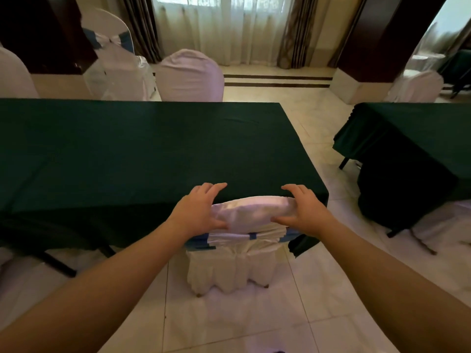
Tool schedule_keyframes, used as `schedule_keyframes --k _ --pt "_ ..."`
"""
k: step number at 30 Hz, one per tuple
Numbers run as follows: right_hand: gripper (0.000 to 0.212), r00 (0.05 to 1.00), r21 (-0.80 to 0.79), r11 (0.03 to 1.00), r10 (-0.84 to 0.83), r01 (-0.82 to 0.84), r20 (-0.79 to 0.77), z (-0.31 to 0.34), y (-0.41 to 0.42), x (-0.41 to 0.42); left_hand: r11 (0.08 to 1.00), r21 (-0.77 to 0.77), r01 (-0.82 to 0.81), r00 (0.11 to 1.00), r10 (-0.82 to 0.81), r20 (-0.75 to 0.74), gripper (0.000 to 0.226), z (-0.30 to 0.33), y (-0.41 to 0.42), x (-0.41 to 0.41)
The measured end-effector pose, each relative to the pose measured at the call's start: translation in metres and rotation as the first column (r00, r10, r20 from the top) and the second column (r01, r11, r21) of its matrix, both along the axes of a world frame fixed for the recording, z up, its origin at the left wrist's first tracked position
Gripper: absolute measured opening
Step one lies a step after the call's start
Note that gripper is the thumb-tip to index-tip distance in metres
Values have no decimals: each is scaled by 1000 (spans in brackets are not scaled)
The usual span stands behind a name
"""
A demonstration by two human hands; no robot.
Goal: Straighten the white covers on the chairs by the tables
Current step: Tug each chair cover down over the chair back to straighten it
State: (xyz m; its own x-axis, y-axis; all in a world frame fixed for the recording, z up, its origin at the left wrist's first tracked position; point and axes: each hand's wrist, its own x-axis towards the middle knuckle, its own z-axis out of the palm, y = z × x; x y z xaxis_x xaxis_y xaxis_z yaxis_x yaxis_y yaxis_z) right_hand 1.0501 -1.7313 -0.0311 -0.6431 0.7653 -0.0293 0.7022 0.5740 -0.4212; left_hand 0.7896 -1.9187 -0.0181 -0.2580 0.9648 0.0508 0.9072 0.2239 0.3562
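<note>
A chair in a white cover (251,212) stands pushed against the near edge of a dark green table (127,154), its back towards me. A blue sash (204,242) wraps the chair back below the top. My left hand (201,208) rests on the left corner of the chair's top, fingers spread over it, thumb on the near side. My right hand (303,210) sits on the right corner in the same way. Neither hand visibly pinches the fabric. The cover's skirt (229,271) hangs in folds to the floor.
Across the table stand other white-covered chairs (190,76), one with a blue sash (112,57). A second green table (413,138) is at the right, with an aisle of pale floor tiles (313,138) between. Dark pillars and curtains line the far wall.
</note>
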Motion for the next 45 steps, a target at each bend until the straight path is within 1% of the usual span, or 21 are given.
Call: schedule_keyframes --k 1,2,4,6,8,10,13,15,17,19,23,29,33,36,45 --pt "101 1000 -6 1000 -4 4 -24 0 1 1 1000 4 -8 1000 8 -10 111 -1 0 1" --pt "102 1000 13 1000 -1 1 -13 0 2 3 1000 7 -24 999 24 -22 111 -1 1 2" --pt "100 998 61 998 14 -17 55 1 8 7 997 5 -71 997 71 -31 107 -3 3 7" --pt "93 994 75 997 10 -18 112 -1 13 11 994 -6 -105 994 105 -26 101 -6 4 12" --pt "79 986 76 997 19 -31 164 -3 19 12 992 -6 -122 992 122 -19 92 -9 4 16" --pt "63 973 71 996 30 -48 230 -4 24 12 991 -18 -134 991 133 -5 75 -12 4 18" --pt "50 954 83 995 35 -62 297 -6 28 8 987 -74 -140 990 139 -14 41 -12 3 15" --pt "44 956 108 992 34 -68 291 -9 29 6 987 -94 -131 991 129 -33 30 -13 0 12" --pt "40 965 125 990 38 -72 259 -11 27 8 988 -105 -115 992 110 -54 23 -15 -4 8" --pt "35 968 127 988 55 -88 243 -11 25 9 991 -93 -101 993 95 -66 21 -17 -8 7" --pt "30 967 120 988 68 -100 243 -5 18 6 997 -21 -75 992 72 -102 22 -18 -13 8" --pt "28 972 137 984 85 -117 221 0 0 3 999 8 -43 991 43 -124 28 -17 -34 -2" --pt "32 969 131 983 98 -130 226 3 -13 -7 999 31 -27 988 31 -154 28 -17 -51 -9" --pt "33 971 138 980 111 -142 210 2 -22 -15 999 32 -34 986 39 -165 28 -18 -65 -16" --pt "26 975 182 964 170 -194 143 -6 -62 -52 996 5 -92 979 91 -183 32 -18 -104 -59"
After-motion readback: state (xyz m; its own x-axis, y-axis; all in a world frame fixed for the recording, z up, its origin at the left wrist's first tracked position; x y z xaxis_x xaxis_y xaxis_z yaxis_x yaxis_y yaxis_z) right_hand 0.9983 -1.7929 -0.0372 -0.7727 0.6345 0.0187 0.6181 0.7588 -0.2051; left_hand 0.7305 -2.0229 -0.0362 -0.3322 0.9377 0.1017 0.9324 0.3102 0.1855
